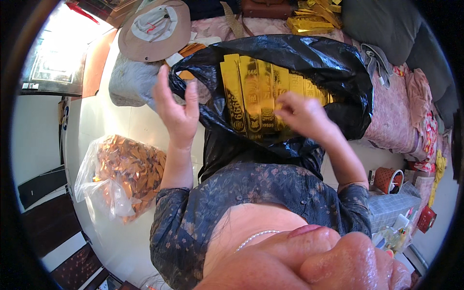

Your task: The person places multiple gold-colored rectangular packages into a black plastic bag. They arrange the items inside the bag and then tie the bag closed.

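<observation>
A black plastic bag lies over my lap with its mouth spread wide. Inside, several gold foil paper bars stand side by side in a fanned row, bearing printed characters and digits. My left hand is raised at the bag's left edge, thumb and fingers apart; part of the bag's rim shows between them. Whether it touches the rim is unclear. Over the middle of the row is my right hand, blurred, with its fingers curled. Anything between those fingertips is hidden.
On the floor at left sits a clear plastic bag of copper-coloured foil pieces. A brimmed hat rests on a grey seat. More gold foil bars lie beyond my bag, near a brown leather bag. A red basket stands at right.
</observation>
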{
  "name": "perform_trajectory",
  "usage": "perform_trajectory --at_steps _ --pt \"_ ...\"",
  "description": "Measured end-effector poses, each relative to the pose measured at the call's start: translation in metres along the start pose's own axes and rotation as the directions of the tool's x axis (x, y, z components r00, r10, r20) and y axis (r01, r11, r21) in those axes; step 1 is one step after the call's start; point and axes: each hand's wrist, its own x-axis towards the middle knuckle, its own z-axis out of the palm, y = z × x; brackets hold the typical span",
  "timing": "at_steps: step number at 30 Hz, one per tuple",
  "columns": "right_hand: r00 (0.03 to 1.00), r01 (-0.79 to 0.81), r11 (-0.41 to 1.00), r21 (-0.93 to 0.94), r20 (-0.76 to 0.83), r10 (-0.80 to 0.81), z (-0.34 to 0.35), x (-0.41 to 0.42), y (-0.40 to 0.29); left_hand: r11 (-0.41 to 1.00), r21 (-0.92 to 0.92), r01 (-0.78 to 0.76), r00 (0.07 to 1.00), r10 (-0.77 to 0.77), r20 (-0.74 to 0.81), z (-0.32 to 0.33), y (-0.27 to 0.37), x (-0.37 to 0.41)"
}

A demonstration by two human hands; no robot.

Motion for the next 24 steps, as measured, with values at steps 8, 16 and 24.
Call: perform_trajectory --at_steps 8,16,24 --pt "0.990 -0.089 0.854 -0.512 -0.138 0.021 -0.122 0.148 0.122 0.968 -0.143 -0.205 0.889 0.246 0.386 0.013 0.029 0.012" --pt "0.908 -0.199 0.529 -0.825 0.049 0.417 -0.075 0.220 0.249 0.960 -0.247 -0.132 0.746 0.260 0.614 0.076 0.015 -0.015" --pt "0.972 -0.084 0.399 -0.913 0.012 0.233 -0.017 0.229 0.283 0.959 -0.253 -0.129 0.756 0.260 0.601 0.085 0.008 -0.018"
